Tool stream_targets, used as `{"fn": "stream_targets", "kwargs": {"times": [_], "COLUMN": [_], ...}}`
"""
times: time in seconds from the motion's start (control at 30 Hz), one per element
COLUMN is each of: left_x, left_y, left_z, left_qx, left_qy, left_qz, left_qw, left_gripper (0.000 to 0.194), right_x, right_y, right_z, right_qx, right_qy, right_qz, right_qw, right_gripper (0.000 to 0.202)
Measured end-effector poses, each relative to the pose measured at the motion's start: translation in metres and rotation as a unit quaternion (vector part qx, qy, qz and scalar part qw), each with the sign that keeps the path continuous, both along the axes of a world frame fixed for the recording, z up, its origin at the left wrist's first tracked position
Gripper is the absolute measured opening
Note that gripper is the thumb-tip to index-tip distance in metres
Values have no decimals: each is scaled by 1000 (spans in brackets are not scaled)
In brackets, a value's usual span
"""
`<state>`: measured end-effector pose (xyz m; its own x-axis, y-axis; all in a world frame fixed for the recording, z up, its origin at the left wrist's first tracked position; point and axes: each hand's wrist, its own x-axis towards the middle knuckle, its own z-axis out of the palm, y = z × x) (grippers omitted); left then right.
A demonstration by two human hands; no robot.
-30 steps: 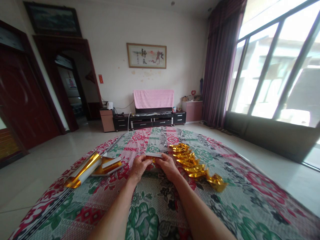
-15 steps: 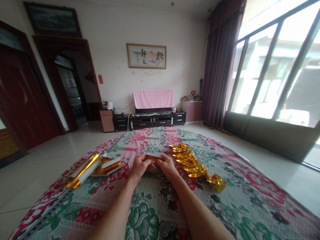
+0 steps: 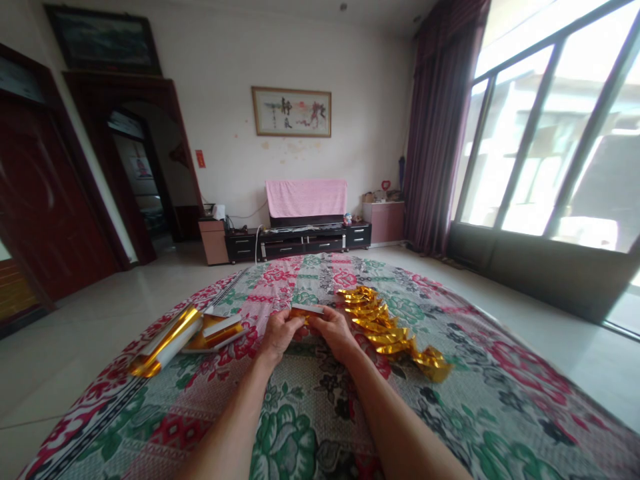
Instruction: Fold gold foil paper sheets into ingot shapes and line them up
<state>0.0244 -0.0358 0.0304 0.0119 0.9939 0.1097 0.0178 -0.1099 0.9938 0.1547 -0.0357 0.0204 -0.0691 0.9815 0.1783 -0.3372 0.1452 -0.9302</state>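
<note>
Between my two hands is a small sheet of gold foil paper (image 3: 307, 311), its pale back showing along the top edge. My left hand (image 3: 278, 333) pinches its left end, and my right hand (image 3: 331, 331) pinches the right end, thumbs near each other. My fingers hide much of the sheet's lower part. Right of my hands, a row of folded gold foil pieces (image 3: 376, 320) runs toward me, with a crumpled-looking one (image 3: 434, 365) nearest. To the left lie a roll of gold foil paper (image 3: 167, 340) and a stack of gold and white sheets (image 3: 219, 330).
A patterned floral cloth (image 3: 280, 440) covers the rounded surface under my arms. Beyond it stand a low black cabinet (image 3: 305, 247) and a pink cloth (image 3: 307, 199) draped over something. Tiled floor (image 3: 65, 347) surrounds it; a window (image 3: 530, 147) is on the right.
Both hands stay in nearly the same place, still holding the foil paper. A little more gold shows between the thumbs. The view has shifted very slightly.
</note>
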Motion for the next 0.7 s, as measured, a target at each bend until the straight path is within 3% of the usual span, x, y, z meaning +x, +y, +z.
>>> {"fn": "stream_targets", "kwargs": {"times": [0.7], "left_x": [-9], "left_y": [0], "left_z": [2], "left_qx": [1], "left_qy": [-18], "left_qz": [10], "left_qw": [1000], "left_gripper": [25], "right_x": [9], "right_y": [3], "right_z": [-4], "right_qx": [-16], "right_qy": [2], "right_qz": [72], "right_qw": [997], "right_gripper": [32]}}
